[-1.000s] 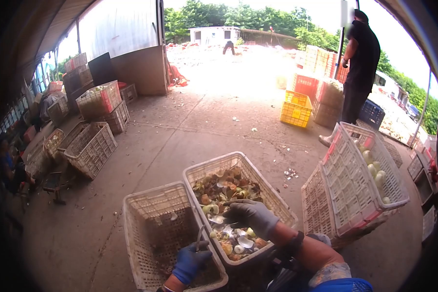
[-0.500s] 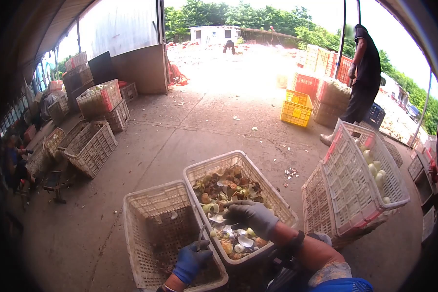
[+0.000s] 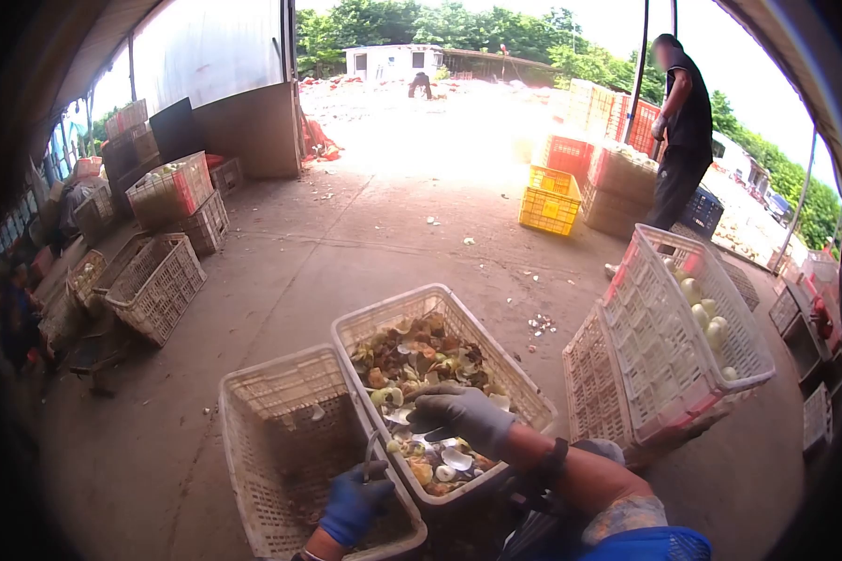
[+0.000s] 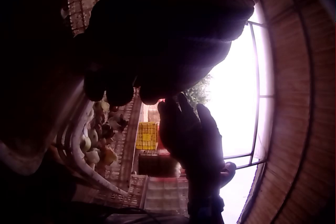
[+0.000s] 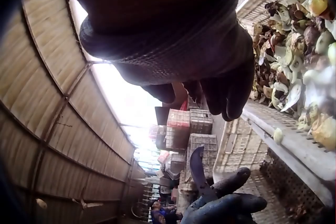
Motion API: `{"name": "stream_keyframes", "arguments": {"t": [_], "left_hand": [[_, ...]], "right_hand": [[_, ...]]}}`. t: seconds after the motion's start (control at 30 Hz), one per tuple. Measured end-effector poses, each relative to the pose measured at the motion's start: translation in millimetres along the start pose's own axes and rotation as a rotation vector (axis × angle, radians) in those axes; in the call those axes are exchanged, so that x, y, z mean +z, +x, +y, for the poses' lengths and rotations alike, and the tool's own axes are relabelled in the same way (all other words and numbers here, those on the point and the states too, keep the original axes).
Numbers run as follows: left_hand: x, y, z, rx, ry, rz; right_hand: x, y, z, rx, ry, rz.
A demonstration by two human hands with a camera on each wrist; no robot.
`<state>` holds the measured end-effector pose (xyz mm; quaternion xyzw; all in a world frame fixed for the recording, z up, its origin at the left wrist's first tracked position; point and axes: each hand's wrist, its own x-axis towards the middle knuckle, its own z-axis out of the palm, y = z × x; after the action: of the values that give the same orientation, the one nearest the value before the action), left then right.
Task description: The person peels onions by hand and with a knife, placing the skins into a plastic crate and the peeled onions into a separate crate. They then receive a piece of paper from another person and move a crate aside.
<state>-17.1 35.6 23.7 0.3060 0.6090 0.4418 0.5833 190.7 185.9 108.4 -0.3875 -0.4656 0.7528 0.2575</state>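
My left hand [image 3: 351,505], in a blue glove, grips a small knife [image 5: 198,169] with a curved blade. It is over the near end of a white plastic crate [image 3: 285,366] with a few scraps inside. My right hand [image 3: 465,416], in a grey glove, is above the neighbouring crate [image 3: 496,348], its fingers loosely extended and nothing in them. Onion skins and trimmings [image 3: 426,351] fill that second crate. Dark in the left wrist view, the left hand [image 4: 157,40] hides its own grip, with the right hand [image 4: 191,140] beyond it.
A tilted crate of peeled onions [image 3: 706,318] rests on another crate at the right. Further back are a yellow crate [image 3: 549,201] and a standing person [image 3: 688,122]. More crates [image 3: 154,290] are stacked at the left. Scraps [image 3: 541,324] dot the concrete floor.
The head view has swung slightly right, so everything sits a little further left. Both hands keep their pose over the crates. The person at the back right has shifted posture and stands more upright.
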Motion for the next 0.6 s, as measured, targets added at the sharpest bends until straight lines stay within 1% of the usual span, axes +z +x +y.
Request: {"name": "stream_keyframes", "arguments": {"t": [0.1, 0.2, 0.33, 0.4, 0.6], "left_hand": [[0.7, -2.2, 5.2, -0.016, 0.017, 0.009], [-0.5, -0.4, 2.4, -0.009, 0.007, 0.005], [-0.8, 0.8, -0.7, 0.004, 0.055, 0.0], [-0.1, 1.5, -1.6, -0.006, 0.011, 0.018], [-1.6, 2.4, -3.4, -0.004, 0.055, 0.014]], "right_hand": [[3.3, 0.4, -1.9, 0.048, 0.051, 0.033], [0.8, 2.4, 0.4, 0.047, 0.005, 0.012], [2.1, 2.4, -0.1, 0.057, 0.03, 0.023], [4.6, 1.3, -3.3, 0.048, -0.032, 0.042], [4.7, 0.3, -2.5, 0.049, -0.027, 0.029]]}}
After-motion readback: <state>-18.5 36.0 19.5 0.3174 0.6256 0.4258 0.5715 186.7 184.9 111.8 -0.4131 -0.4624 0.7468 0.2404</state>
